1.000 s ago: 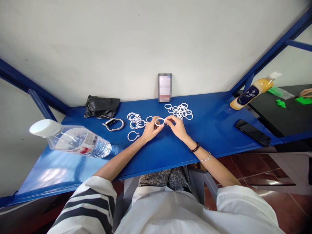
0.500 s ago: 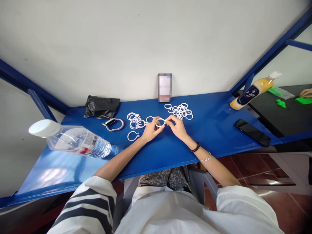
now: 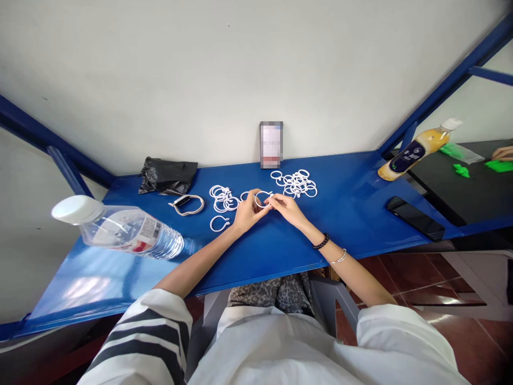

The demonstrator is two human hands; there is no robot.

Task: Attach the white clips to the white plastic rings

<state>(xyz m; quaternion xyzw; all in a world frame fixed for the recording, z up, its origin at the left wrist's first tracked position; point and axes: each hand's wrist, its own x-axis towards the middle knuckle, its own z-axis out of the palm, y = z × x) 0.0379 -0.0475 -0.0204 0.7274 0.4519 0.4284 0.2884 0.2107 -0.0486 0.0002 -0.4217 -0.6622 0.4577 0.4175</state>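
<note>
Between my two hands, just above the blue table, is a white plastic ring [image 3: 260, 205] with a gap at its right side. My left hand [image 3: 247, 215] pinches the ring's left and lower part. The fingers of my right hand [image 3: 289, 209] close on its right end, near the gap; the fingertips partly cover that end. Left of my left hand lies a heap of similar white rings [image 3: 220, 203], with a single open ring [image 3: 211, 224] in front of it. Another pile of white rings [image 3: 297, 184] lies beyond my right hand.
A phone [image 3: 271, 144] leans upright against the wall. On the left are a black plastic bag [image 3: 166, 176], a watch [image 3: 187, 204] and a water bottle [image 3: 132, 230]. To the right are a juice bottle [image 3: 414, 152] and a dark phone [image 3: 414, 218]. Part of another person's hand [image 3: 505, 154] shows far right.
My right hand has shifted slightly left, its fingers now closer round the ring's end. The ring looked closed before and now shows a gap at its upper right.
</note>
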